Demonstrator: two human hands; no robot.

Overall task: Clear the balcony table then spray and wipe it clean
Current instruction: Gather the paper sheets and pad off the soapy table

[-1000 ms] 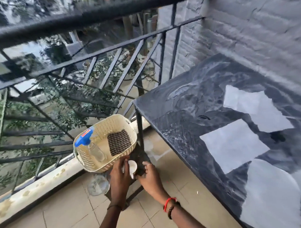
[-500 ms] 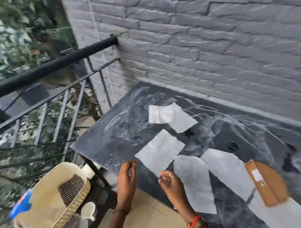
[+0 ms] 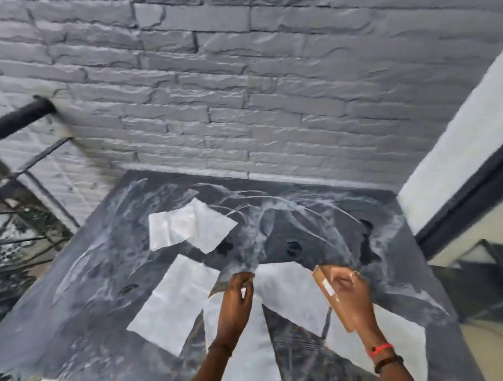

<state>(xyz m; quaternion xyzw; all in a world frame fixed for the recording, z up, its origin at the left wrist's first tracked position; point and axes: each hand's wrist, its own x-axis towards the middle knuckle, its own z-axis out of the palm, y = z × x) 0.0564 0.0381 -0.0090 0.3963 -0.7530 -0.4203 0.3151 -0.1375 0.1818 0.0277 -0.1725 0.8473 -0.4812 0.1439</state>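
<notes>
The dark balcony table (image 3: 77, 296) is streaked with white dusty smears. Several white paper sheets lie on it: one at the back (image 3: 189, 229), one to the left (image 3: 177, 301), one in the middle (image 3: 291, 294). My left hand (image 3: 235, 302) pinches the raised top corner of the sheet under my arm (image 3: 245, 361). My right hand (image 3: 351, 292) grips a flat brown cardboard piece (image 3: 325, 284) with a white label, tilted up off the table above another sheet (image 3: 392, 336).
A grey brick wall (image 3: 241, 105) stands right behind the table. The black balcony railing (image 3: 17, 118) meets the wall at the left. A white wall with a dark frame (image 3: 457, 154) borders the table's right side.
My view swung up from the basket on the floor to the tabletop. Both hands moved over the table; the right took up the cardboard, the left closed on a sheet's corner.
</notes>
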